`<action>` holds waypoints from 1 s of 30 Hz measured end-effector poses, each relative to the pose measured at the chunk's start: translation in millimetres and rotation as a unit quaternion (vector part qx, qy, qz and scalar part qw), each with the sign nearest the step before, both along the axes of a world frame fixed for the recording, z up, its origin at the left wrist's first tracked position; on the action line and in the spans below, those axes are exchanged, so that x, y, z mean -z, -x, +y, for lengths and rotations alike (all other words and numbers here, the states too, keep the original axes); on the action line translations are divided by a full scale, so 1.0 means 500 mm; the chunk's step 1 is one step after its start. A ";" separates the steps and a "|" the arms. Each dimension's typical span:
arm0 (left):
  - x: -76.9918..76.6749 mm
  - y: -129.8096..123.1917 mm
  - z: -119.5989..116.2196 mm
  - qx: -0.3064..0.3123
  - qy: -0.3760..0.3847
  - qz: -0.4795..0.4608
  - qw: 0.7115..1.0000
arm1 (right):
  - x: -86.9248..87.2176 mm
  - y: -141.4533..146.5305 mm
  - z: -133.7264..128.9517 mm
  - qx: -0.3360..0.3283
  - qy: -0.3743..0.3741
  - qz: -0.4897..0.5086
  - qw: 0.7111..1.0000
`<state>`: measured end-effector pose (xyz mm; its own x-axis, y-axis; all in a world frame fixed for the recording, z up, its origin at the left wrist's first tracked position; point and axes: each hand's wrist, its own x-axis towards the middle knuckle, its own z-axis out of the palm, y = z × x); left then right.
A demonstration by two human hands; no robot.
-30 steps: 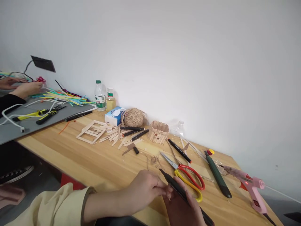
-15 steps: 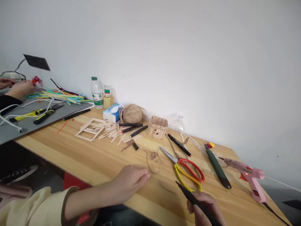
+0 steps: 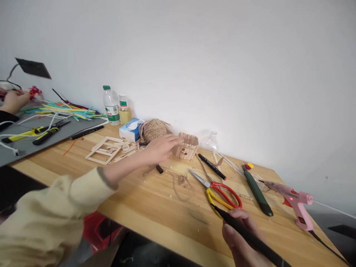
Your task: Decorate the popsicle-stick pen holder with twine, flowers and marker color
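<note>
My left hand (image 3: 162,149) reaches across the table, its fingers stretched out beside a small basket of wooden craft sticks (image 3: 189,148) with brown dots on its front. Whether the fingertips touch the basket I cannot tell. At the lower right my right hand (image 3: 241,233) grips a black marker (image 3: 250,237), its thin tip pointing to the upper left. Scissors (image 3: 215,187) with one red and one yellow handle lie just beyond that tip. Behind my left hand sits a ball of twine (image 3: 155,129), and a black marker cap (image 3: 159,169) lies below my wrist.
A pink glue gun (image 3: 297,204) and a green utility knife (image 3: 257,193) are at the right. Another black marker (image 3: 212,167) lies behind the scissors. Stick frames (image 3: 104,150), bottles (image 3: 111,107) and pliers (image 3: 47,133) are leftward. Another person's hand (image 3: 15,101) is at far left.
My left hand has moved from the table's front area up and forward to the craft-stick basket, its fingers now extended. My right hand still holds the marker. The view has shifted slightly.
</note>
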<state>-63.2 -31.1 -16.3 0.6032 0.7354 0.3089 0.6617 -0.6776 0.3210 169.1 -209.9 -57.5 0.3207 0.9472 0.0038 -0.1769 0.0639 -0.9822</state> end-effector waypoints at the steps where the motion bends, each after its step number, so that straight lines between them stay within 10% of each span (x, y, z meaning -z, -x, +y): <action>1: -0.007 -0.009 0.033 0.015 -0.001 0.013 1.000 | -0.011 -0.004 0.008 0.003 0.002 -0.012 1.000; 9: 0.003 -0.050 0.181 0.091 0.067 0.029 0.993 | -0.090 -0.060 0.100 -0.050 -0.054 -0.083 0.994; 16: -0.018 -0.044 0.144 0.131 0.218 -0.124 0.959 | -0.163 -0.047 0.220 -0.040 -0.143 -0.028 0.988; 22: -0.005 -0.055 0.038 0.165 0.355 -0.236 0.889 | -0.148 -0.006 0.288 -0.111 -0.125 -0.049 0.985; 26: 0.003 -0.055 0.015 0.141 0.530 -0.362 0.754 | -0.110 0.011 0.300 -0.134 -0.103 -0.074 0.983; 30: 0.017 -0.052 0.007 0.167 0.576 -0.391 0.698 | -0.078 0.018 0.296 -0.118 -0.117 -0.075 0.983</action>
